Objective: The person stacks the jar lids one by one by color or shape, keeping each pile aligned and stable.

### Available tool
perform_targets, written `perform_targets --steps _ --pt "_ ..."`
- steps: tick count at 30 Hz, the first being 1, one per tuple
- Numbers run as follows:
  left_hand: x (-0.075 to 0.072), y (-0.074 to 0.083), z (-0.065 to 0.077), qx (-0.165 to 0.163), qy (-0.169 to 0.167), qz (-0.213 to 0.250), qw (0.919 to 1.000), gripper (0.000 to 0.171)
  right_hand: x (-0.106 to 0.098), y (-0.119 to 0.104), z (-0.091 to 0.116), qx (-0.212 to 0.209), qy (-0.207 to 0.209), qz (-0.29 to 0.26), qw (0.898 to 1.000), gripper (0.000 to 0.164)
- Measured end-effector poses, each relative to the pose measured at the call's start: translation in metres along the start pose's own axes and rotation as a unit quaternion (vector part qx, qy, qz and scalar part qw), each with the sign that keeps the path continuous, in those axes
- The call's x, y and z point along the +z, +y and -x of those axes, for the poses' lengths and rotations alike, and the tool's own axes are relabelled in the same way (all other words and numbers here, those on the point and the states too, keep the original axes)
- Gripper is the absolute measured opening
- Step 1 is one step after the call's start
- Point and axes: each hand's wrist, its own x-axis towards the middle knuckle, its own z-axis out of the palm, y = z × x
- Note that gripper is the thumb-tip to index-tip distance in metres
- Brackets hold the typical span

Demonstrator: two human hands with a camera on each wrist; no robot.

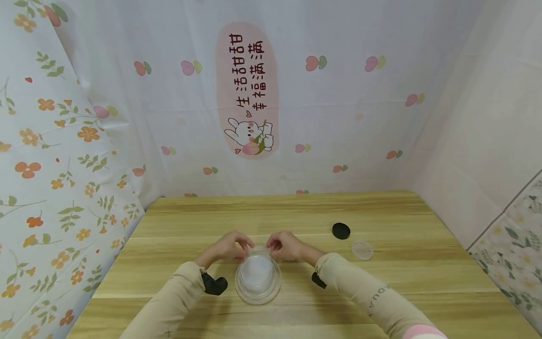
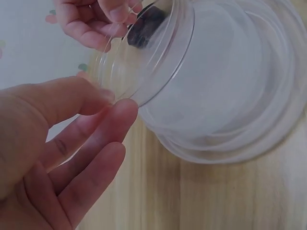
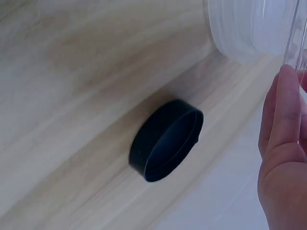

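Observation:
Between both hands is a clear, round, shallow plastic dish or lid, tilted on edge at the far side of a stack. My left hand pinches its rim between thumb and fingertip; the other left fingers are spread loosely beside it. On the opposite side, my right hand pinches the rim as well, fingers extended along it. The stack of clear, whitish round dishes stands on the table, with a wider rim at the bottom. Whether the tilted piece touches the stack, I cannot tell.
On the wooden table, a black round lid with a raised rim lies to the right. Near it is a flat clear disc. Printed curtains hang behind the table and along both sides.

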Motion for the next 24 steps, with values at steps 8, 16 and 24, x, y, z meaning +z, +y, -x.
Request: perform_targets --steps 8,16,24 --pt "0.002 -0.007 0.006 -0.006 -0.012 0.006 0.9999 0.025 0.009 0.002 0.0 -0.001 -0.007 0.001 1.0 0.012" --pt "0.003 -0.013 0.009 -0.014 -0.014 0.021 0.9996 0.023 0.014 0.004 0.0 0.004 -0.017 -0.004 1.0 0.011" --pt "0.002 -0.017 0.012 -0.007 -0.018 0.026 0.9995 0.023 0.016 0.004 0.0 0.016 -0.021 -0.02 0.999 0.012"
